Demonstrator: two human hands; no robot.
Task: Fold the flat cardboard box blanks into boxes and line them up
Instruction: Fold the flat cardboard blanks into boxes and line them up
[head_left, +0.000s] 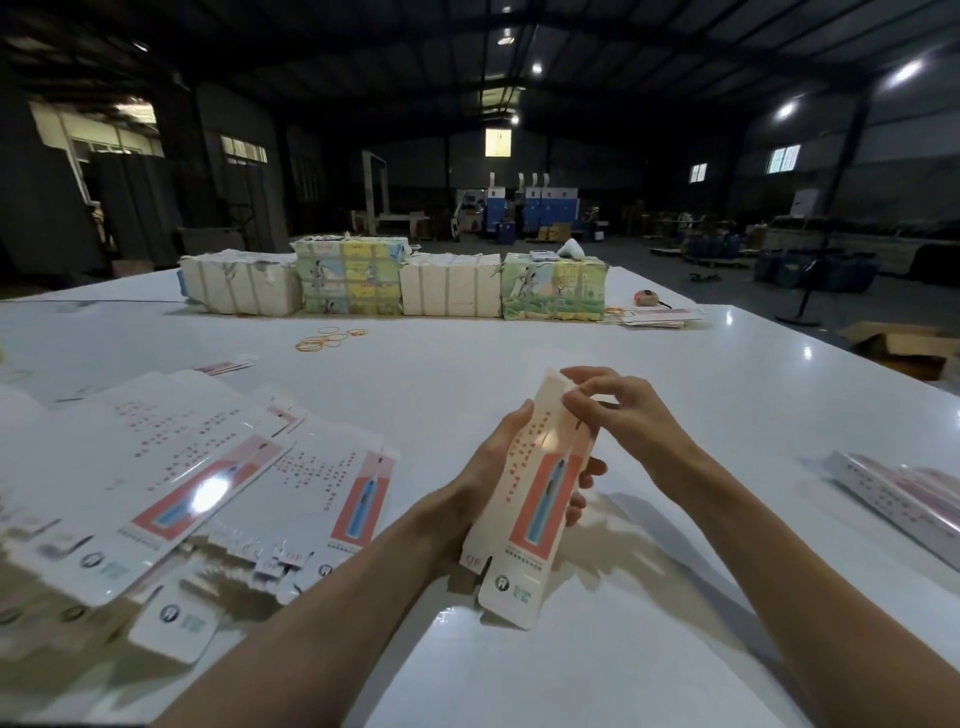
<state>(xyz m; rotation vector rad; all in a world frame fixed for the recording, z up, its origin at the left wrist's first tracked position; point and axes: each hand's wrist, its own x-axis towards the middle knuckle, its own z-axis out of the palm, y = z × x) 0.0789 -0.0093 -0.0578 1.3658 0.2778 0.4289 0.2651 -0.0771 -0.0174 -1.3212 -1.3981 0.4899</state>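
Above the tabletop (519, 353), the left grip (493, 462) wraps a half-formed box (540, 483), held right of the flat blanks (208, 467); the right grip (618, 410) pinches its far flap. Risk: a hard tuck could crease the flap or collapse the thin tube.

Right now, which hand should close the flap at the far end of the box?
Probably the right hand. Its fingers are right at the far end of the box, while the left hand is wrapped round the middle, holding it up.
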